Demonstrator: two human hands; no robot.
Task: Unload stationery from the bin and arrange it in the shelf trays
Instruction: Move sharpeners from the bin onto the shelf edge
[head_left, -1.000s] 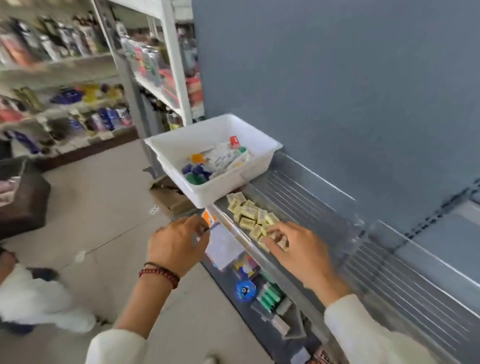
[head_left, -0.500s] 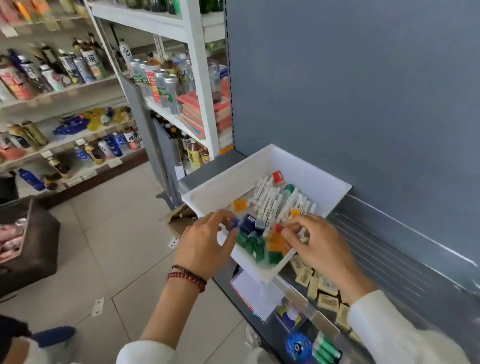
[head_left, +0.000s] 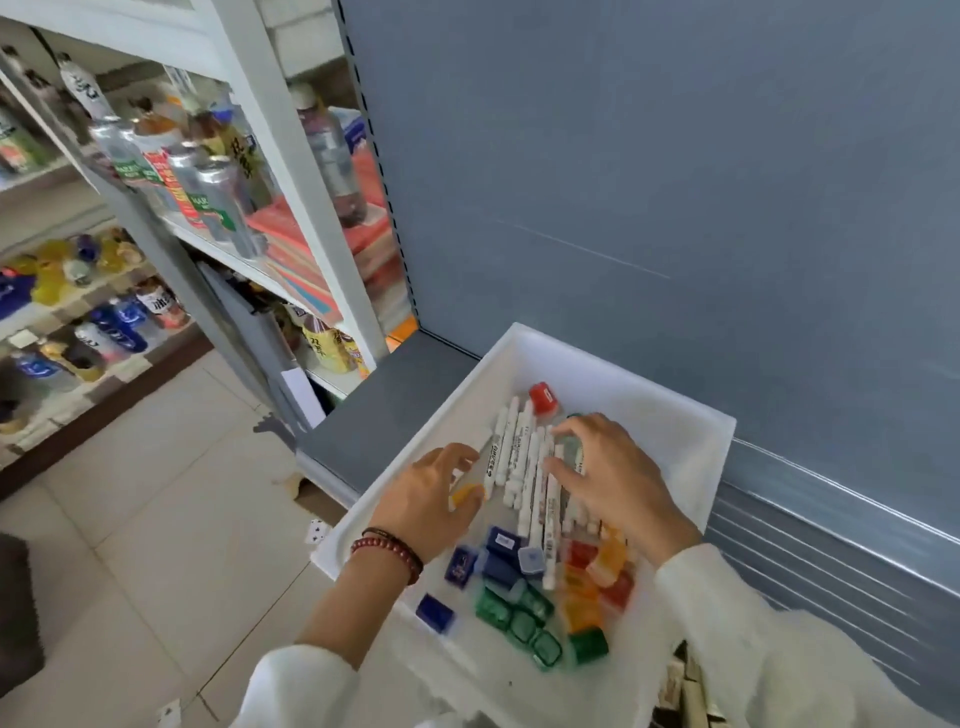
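A white bin (head_left: 657, 392) sits on the grey shelf. Inside it, white markers (head_left: 519, 457) lie side by side, with a red-capped item (head_left: 543, 399) beyond them. Small blue boxes (head_left: 501, 556), green boxes (head_left: 519, 618) and orange and red boxes (head_left: 592, 577) are piled at the near end. My left hand (head_left: 431, 499) touches the left edge of the marker row, beside a small orange piece (head_left: 467, 493). My right hand (head_left: 618, 478) arches over the right side of the row, fingers spread and touching the markers. The clear shelf tray (head_left: 831, 561) lies to the right.
Pale yellow erasers (head_left: 685, 691) show at the bottom right, in the tray. A white rack of bottles and cans (head_left: 208, 192) and stacked coloured notebooks (head_left: 322, 260) stands to the left. The grey back panel (head_left: 675, 182) rises behind the bin. Tiled floor (head_left: 156, 519) lies at lower left.
My right hand left the yellow erasers in the tray and went into the bin. Both hands then moved from the coloured boxes at the near end up onto the markers.
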